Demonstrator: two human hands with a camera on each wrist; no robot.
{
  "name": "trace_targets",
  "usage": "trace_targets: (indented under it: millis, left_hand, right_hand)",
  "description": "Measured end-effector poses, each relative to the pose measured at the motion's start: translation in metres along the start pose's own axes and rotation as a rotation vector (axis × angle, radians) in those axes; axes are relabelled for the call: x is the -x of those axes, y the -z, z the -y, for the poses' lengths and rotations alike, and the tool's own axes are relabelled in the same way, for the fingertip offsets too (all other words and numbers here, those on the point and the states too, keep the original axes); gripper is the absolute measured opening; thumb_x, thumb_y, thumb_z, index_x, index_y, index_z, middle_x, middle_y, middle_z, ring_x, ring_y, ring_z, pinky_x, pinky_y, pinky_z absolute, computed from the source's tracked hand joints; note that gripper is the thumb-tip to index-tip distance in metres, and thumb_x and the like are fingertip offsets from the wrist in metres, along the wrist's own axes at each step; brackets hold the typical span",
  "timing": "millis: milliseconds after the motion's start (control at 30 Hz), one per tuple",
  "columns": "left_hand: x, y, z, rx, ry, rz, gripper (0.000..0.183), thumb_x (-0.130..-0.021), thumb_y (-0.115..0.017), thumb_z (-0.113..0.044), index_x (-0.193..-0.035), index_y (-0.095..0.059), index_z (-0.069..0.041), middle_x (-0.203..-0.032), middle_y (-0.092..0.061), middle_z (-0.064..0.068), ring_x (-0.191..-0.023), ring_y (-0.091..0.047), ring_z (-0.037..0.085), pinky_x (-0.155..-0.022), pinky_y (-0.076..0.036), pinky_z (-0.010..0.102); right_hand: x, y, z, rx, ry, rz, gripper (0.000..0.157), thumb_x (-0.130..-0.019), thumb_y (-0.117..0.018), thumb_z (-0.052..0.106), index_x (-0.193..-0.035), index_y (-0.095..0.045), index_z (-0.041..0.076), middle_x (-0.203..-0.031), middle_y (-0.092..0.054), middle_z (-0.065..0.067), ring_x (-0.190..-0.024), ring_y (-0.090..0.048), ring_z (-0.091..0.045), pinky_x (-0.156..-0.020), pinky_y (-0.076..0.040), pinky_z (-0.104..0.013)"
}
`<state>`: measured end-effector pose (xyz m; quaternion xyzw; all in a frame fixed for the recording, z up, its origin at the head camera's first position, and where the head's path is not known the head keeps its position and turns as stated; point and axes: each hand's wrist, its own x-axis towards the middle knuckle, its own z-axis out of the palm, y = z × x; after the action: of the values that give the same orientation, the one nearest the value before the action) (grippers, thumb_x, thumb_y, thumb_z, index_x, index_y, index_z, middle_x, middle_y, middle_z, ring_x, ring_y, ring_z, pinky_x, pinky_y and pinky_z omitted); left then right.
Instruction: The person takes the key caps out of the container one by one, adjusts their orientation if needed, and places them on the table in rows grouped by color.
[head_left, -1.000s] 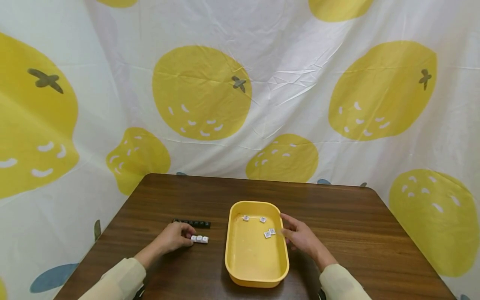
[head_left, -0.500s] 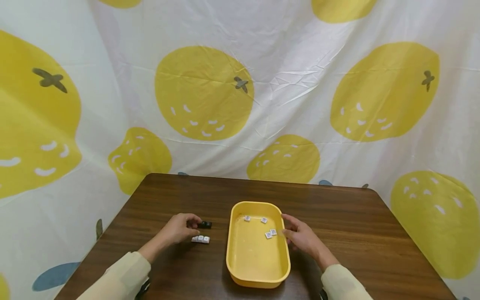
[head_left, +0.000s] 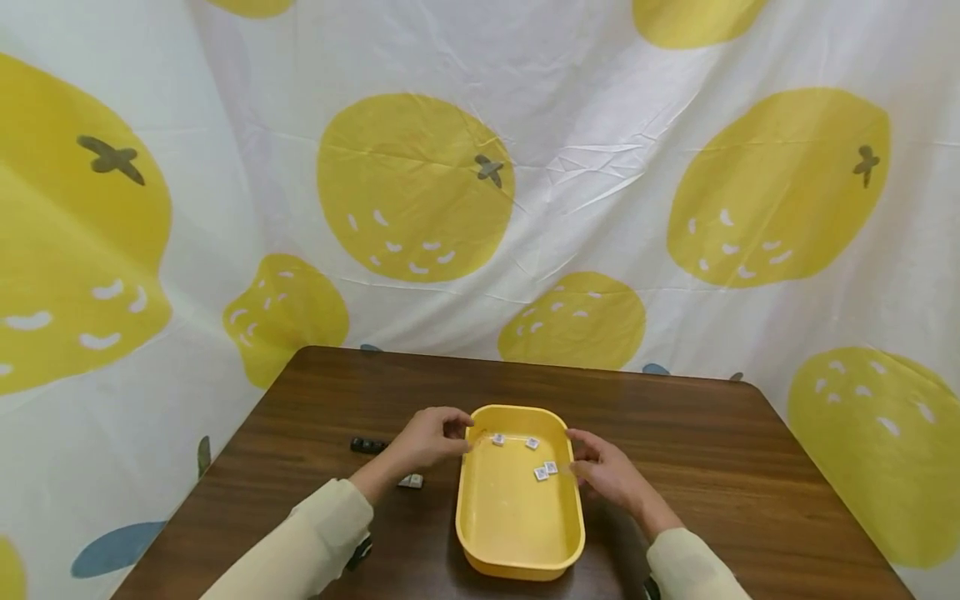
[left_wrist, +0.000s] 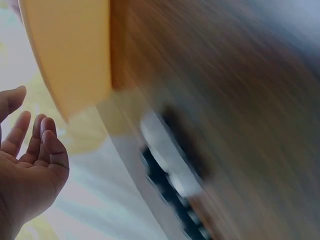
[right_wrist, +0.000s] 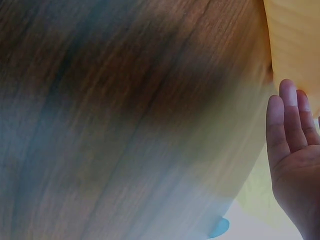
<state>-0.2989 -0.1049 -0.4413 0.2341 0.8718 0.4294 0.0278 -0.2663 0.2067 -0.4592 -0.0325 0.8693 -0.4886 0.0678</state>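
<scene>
A yellow oblong tray point(head_left: 517, 529) stands on the table, holding several small white square pieces point(head_left: 542, 473), some with grey markings. My left hand point(head_left: 426, 437) is at the tray's left rim, its fingers loosely bent, and the left wrist view shows its palm bare. On the other side, my right hand point(head_left: 611, 477) rests with extended fingers point(right_wrist: 289, 95) along the tray's right wall. Left of the tray lie a row of black keycap-like blocks point(head_left: 367, 446) and a short row of white ones point(head_left: 411, 481), both partly hidden by my left arm.
The dark wood table point(head_left: 712, 467) reaches back to a white cloth point(head_left: 570, 75) printed with large yellow lemons. In the left wrist view the white row point(left_wrist: 167, 152) and black row lie side by side, blurred.
My left hand has moved right, from the black and white rows over to the tray's left rim. My right hand has stayed at the right rim.
</scene>
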Motion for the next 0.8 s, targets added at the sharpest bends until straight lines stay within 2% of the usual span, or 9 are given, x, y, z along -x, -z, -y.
trace_targets:
  millis: [267, 433, 600, 800]
  left_hand:
    - [-0.027, -0.038, -0.027, -0.042, -0.07, 0.055, 0.031, -0.085, -0.076, -0.015, -0.112, -0.071, 0.0, -0.094, -0.065, 0.008, -0.08, -0.057, 0.012, -0.072, -0.049, 0.028]
    - [-0.04, -0.055, -0.037, -0.069, -0.077, 0.068, 0.032, -0.082, -0.077, -0.013, -0.109, -0.071, 0.002, -0.096, -0.067, 0.013, -0.083, -0.059, 0.017, -0.074, -0.049, 0.029]
    - [-0.049, -0.07, -0.045, -0.112, -0.072, 0.076, 0.03, -0.079, -0.079, -0.012, -0.106, -0.072, 0.001, -0.092, -0.067, 0.01, -0.084, -0.061, 0.018, -0.073, -0.049, 0.027]
    - [-0.054, -0.087, -0.045, -0.194, -0.011, 0.132, 0.031, -0.078, -0.081, -0.015, -0.105, -0.072, -0.002, -0.094, -0.068, 0.008, -0.08, -0.059, 0.012, -0.071, -0.048, 0.026]
  right_hand:
    - [0.0, 0.001, 0.0, -0.002, 0.009, 0.003, 0.055, -0.092, -0.062, 0.008, -0.145, -0.048, 0.009, -0.106, -0.066, -0.013, -0.076, -0.061, -0.022, -0.062, -0.051, -0.039]
    - [0.001, 0.001, -0.001, 0.002, 0.009, 0.001, 0.055, -0.092, -0.062, 0.008, -0.146, -0.048, 0.008, -0.106, -0.066, -0.012, -0.076, -0.062, -0.022, -0.062, -0.051, -0.039]
    - [0.002, 0.001, -0.001, -0.019, 0.028, 0.008, 0.056, -0.092, -0.061, 0.006, -0.147, -0.046, 0.005, -0.106, -0.066, -0.014, -0.074, -0.062, -0.023, -0.061, -0.05, -0.039]
    - [0.003, 0.002, -0.003, -0.035, 0.059, 0.028, 0.057, -0.092, -0.061, 0.005, -0.147, -0.045, 0.002, -0.104, -0.066, -0.015, -0.073, -0.062, -0.025, -0.058, -0.049, -0.039]
